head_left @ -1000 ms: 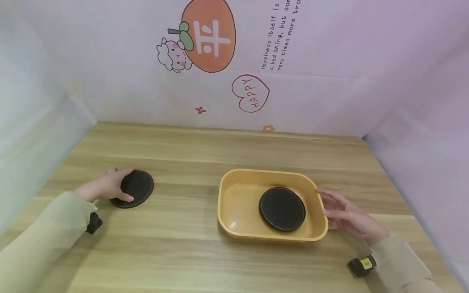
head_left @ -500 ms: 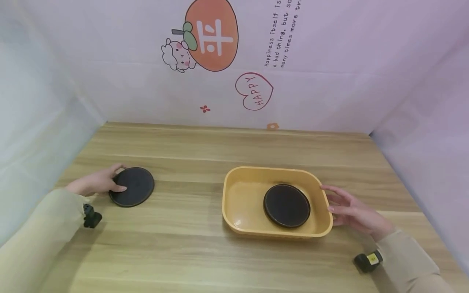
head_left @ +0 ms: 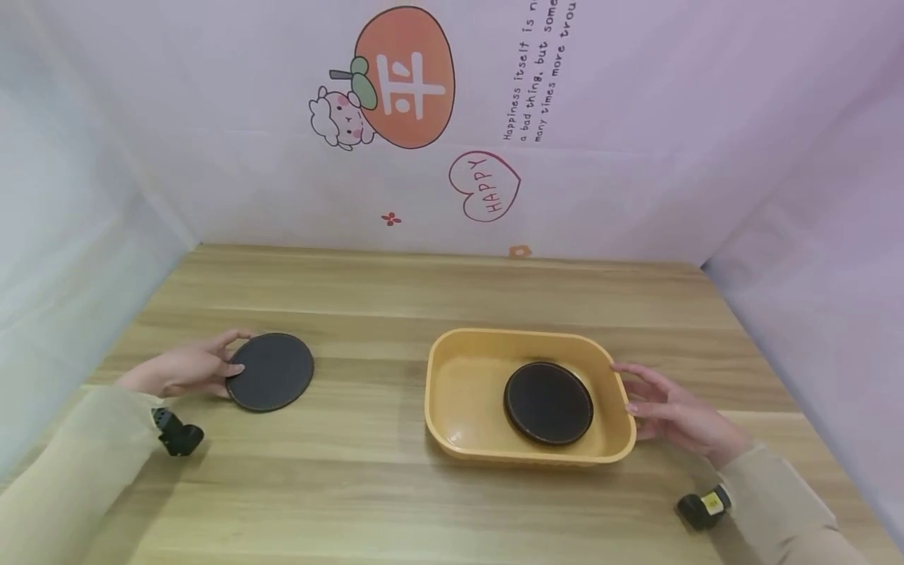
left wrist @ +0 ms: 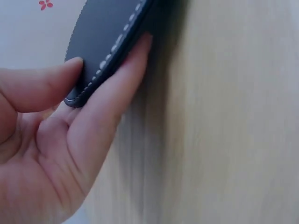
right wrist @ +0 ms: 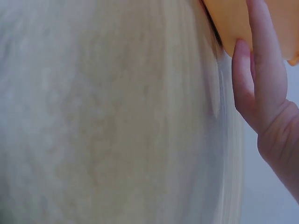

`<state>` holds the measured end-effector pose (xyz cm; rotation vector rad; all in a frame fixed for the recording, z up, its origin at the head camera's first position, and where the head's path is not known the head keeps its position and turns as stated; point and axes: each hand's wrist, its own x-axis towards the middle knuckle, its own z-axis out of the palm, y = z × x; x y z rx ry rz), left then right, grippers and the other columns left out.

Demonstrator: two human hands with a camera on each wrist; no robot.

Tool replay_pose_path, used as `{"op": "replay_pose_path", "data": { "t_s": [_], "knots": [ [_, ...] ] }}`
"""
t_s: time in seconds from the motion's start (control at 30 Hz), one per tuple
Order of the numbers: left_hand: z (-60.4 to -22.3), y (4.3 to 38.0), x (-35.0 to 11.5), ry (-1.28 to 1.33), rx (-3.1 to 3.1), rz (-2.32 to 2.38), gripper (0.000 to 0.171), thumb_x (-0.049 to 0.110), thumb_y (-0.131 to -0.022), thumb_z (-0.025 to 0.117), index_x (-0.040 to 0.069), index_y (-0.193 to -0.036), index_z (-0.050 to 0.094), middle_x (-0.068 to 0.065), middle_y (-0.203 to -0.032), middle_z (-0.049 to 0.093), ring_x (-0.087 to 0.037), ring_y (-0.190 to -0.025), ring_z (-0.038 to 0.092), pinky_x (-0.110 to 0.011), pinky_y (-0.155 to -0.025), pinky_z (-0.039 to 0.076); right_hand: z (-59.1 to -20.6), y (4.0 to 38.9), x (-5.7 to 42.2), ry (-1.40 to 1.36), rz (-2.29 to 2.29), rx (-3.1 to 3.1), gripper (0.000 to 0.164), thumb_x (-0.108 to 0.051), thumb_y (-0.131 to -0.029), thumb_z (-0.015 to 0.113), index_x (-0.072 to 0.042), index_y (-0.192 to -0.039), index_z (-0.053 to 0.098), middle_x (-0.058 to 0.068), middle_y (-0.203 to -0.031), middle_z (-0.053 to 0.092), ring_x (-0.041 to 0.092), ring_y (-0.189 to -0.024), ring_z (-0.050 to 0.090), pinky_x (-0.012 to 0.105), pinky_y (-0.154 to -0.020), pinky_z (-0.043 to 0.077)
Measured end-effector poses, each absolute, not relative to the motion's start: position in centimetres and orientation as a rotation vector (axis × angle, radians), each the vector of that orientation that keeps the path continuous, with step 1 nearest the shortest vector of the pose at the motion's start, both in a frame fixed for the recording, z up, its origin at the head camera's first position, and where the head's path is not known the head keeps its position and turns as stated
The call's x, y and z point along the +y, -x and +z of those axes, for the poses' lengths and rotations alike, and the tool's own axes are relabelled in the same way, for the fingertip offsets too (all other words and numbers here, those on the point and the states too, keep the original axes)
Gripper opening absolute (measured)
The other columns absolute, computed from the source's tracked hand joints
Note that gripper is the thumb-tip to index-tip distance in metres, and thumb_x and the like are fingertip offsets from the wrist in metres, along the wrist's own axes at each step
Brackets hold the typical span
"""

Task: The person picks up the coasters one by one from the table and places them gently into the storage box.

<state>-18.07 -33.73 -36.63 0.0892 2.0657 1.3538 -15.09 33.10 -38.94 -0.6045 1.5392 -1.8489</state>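
On the left, my left hand (head_left: 192, 367) pinches the near edge of a round black coaster (head_left: 275, 373). The left wrist view shows the thumb on the coaster's upper face and fingers beneath it, with pale stitching along the rim and the disc tilted off the wood. Farther right stands a yellow plastic basin (head_left: 462, 392) with rounded corners. Inside it, toward the right end, lies a black round coaster (head_left: 549, 402) with a stitched edge. My right hand (head_left: 678, 416) touches the basin's right end with fairly straight fingers, which press against its outer wall in the right wrist view.
Both things are on a wood-grain table (head_left: 353, 486). A white printed cloth (head_left: 282, 188) rises along the table's back edge, and pale cloth walls close in both sides. A small black device sits on each wrist.
My left hand has gone from lying over the coaster to pinching its edge, and the coaster has been raised and shifted slightly right. The right hand stays at the basin.
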Motion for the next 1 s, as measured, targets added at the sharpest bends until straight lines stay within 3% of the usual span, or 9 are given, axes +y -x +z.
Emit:
{"op": "replay_pose_path", "data": {
  "t_s": [0.13,0.27,0.37,0.5,0.63,1.0],
  "knots": [
    [-37.2,18.4,-33.0,-0.091,2.035,1.467,0.067,0.002,-0.099,0.043,-0.001,-0.147,-0.004,-0.034,-0.129,0.036,-0.017,-0.091,0.065,-0.031,-0.074,0.056,-38.7,15.1,33.2,0.618,-1.855,1.529,0.056,0.008,-0.097,0.033,-0.027,-0.141,0.035,-0.01,-0.137,0.046,0.019,-0.118,0.056,0.045,-0.087,0.052],
    [-37.7,19.1,-32.1,-0.026,1.991,1.642,0.069,0.002,-0.1,0.039,0.003,-0.148,-0.011,-0.043,-0.138,0.02,-0.007,-0.093,0.062,-0.03,-0.08,0.055,-38.5,15.2,33.3,0.639,-1.865,1.505,0.057,0.009,-0.096,0.032,-0.026,-0.141,0.035,-0.009,-0.138,0.046,0.02,-0.118,0.056,0.045,-0.088,0.052],
    [-37.9,19.3,-31.4,0.024,1.933,1.785,0.069,0.003,-0.1,0.039,0.008,-0.15,-0.009,-0.039,-0.149,0.0,-0.002,-0.093,0.061,-0.028,-0.082,0.054,-38.5,15.1,33.4,0.635,-1.858,1.505,0.058,0.01,-0.096,0.031,-0.026,-0.141,0.035,-0.008,-0.138,0.046,0.02,-0.118,0.056,0.045,-0.088,0.052],
    [-37.8,19.0,-30.3,0.06,1.86,1.912,0.074,0.004,-0.099,0.042,0.01,-0.151,-0.011,-0.036,-0.15,-0.011,0.0,-0.091,0.06,-0.026,-0.081,0.054,-38.5,14.9,33.1,0.601,-1.83,1.532,0.056,0.008,-0.097,0.032,-0.028,-0.14,0.036,-0.01,-0.136,0.046,0.02,-0.118,0.055,0.047,-0.088,0.052],
    [-37.6,18.5,-28.8,0.052,1.79,1.986,0.076,0.005,-0.099,0.043,0.01,-0.15,-0.013,-0.036,-0.15,-0.009,-0.003,-0.093,0.061,-0.026,-0.082,0.054,-38.6,14.7,32.7,0.571,-1.822,1.54,0.055,0.006,-0.097,0.034,-0.028,-0.139,0.036,-0.01,-0.135,0.046,0.019,-0.118,0.055,0.047,-0.088,0.052],
    [-34.8,20.0,-23.2,-0.091,1.7,2.133,0.059,-0.001,-0.099,0.036,0.011,-0.148,0.004,-0.034,-0.151,0.006,-0.006,-0.093,0.063,-0.026,-0.079,0.055,-38.7,14.8,32.6,0.575,-1.874,1.447,0.058,0.009,-0.097,0.031,-0.03,-0.139,0.04,-0.012,-0.135,0.048,0.019,-0.118,0.056,0.044,-0.089,0.052]
  ]
}}
